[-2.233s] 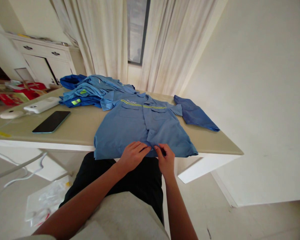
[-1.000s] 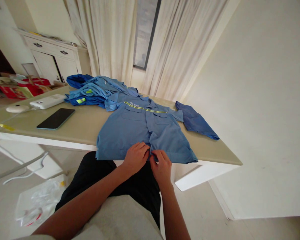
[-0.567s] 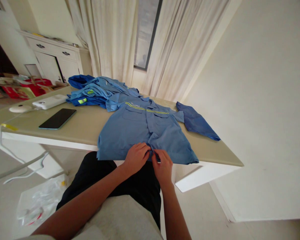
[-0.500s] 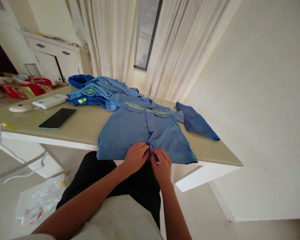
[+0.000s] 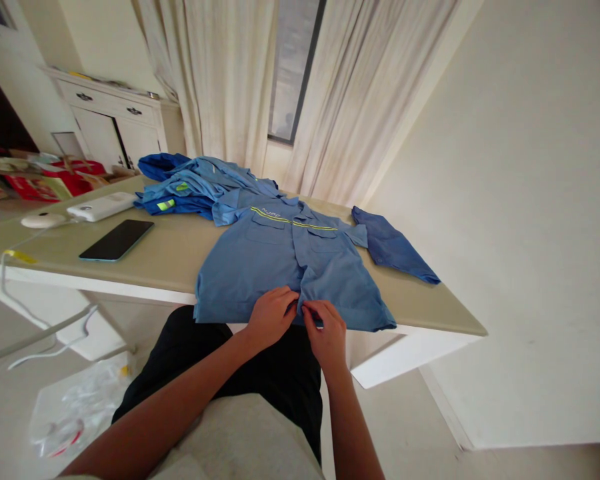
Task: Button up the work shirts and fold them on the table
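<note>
Short-sleeved work shirt [image 5: 267, 263] face-up on table [image 5: 180, 257], hem at table's near edge, presumably for easy reach. Left hand [image 5: 271, 315], right hand [image 5: 329, 331] pinch its front opening there, probably holding both halves together; fingertips partly hidden.

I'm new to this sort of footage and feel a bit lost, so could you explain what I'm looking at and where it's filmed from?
There's no machine here: a person works with two bare hands. The camera is worn on their head, looking forward and down. On the table lie a spread-out blue shirt, a heap of blue clothes, a darker blue garment, a phone and a white device. The left hand and right hand are at the shirt's front, near its hem. Their fingers seem to pinch the cloth, though the exact grip is hard to see.
</note>
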A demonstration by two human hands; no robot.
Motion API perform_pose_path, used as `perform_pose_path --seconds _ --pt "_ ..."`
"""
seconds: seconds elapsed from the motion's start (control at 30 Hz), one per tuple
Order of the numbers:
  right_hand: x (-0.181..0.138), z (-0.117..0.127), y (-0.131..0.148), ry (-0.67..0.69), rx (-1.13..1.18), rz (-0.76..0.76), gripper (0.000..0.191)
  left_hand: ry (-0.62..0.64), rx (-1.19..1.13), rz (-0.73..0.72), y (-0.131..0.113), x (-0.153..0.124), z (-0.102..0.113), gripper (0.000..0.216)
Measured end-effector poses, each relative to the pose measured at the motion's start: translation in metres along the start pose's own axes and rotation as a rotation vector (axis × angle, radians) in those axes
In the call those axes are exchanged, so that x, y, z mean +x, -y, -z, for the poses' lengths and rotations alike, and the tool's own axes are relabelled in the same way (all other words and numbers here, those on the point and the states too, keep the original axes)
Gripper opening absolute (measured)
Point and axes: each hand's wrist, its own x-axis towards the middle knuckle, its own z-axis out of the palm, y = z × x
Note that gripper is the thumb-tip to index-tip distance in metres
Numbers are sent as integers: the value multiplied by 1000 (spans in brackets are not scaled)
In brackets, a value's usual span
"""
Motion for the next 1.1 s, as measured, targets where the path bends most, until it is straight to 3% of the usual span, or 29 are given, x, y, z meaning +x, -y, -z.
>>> perform_pose_path --seconds 0.3,0.53,0.87,1.1 --pt "0 0 1 -37 -2 -26 16 45 -125 51 0 2 5 17" --pt "-2 -6 4 -115 -28 38 14 113 -179 174 -8 7 13 18" --pt "-4 -9 -1 -143 -146 146 17 74 -251 206 -3 5 6 17" --pt "-3 -12 3 -173 -186 162 18 127 -312 224 -3 9 13 18"
